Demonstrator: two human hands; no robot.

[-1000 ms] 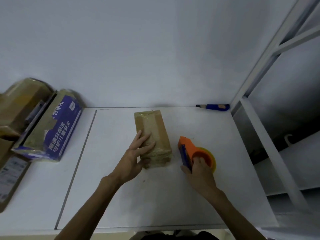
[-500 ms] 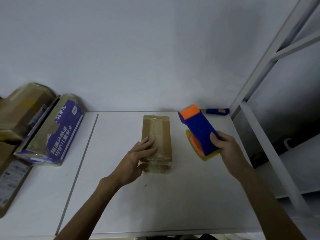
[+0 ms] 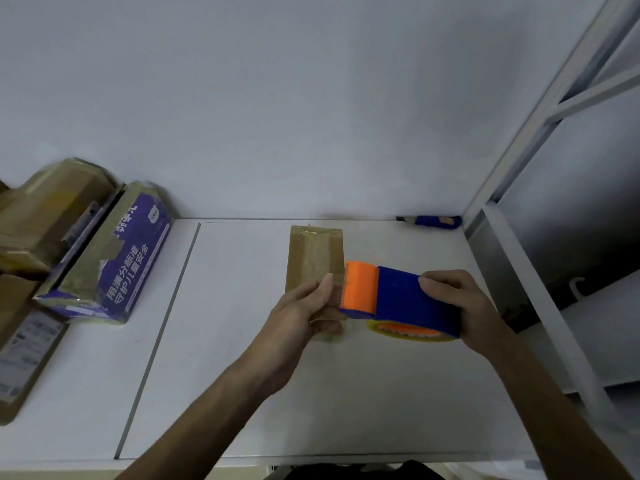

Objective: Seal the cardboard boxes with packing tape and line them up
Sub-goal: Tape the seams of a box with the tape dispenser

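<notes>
One tape dispenser (image 3: pixel 408 299): right hand (image 3: pixel 460 306) grips, left hand (image 3: pixel 301 313) pinches its tip.

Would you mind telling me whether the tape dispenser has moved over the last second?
Yes. The tape dispenser has been lifted off the table and brought left, its orange end now over the small box, held by the right hand.

Above the white worktop (image 3: pixel 242 393), the right grip (image 3: pixel 460 306) holds a blue and orange tape dispenser (image 3: pixel 401 299) over the near end of a taped brown cardboard box (image 3: pixel 313 258), while the left grip (image 3: pixel 301 310) pinches at its toothed orange end, with more boxes (image 3: pixel 104 265) stacked far left.
</notes>
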